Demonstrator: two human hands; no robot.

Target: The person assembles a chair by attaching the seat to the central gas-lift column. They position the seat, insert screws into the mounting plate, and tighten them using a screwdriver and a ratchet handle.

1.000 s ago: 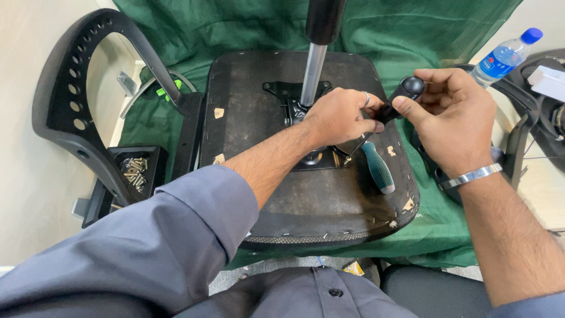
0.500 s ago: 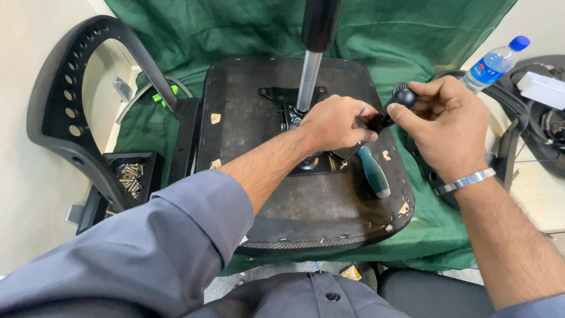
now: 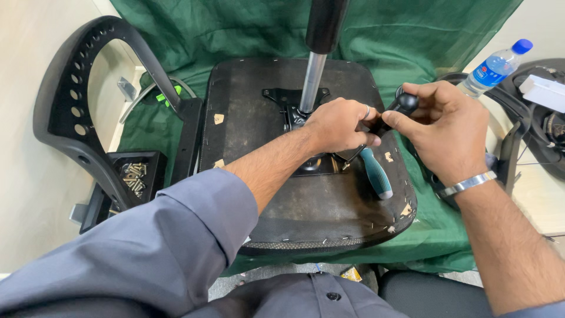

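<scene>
Hands [image 3: 338,125] [image 3: 444,129] on black lever [image 3: 395,112], each grip closed around it.

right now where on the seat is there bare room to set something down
Bare patches on the seat: the left strip between its left edge and the bracket, and the near part between the forearm and the front edge. Crowded: the middle, where the left hand sits at the post, and the right side, with the right hand, black knob and screwdriver.
</scene>
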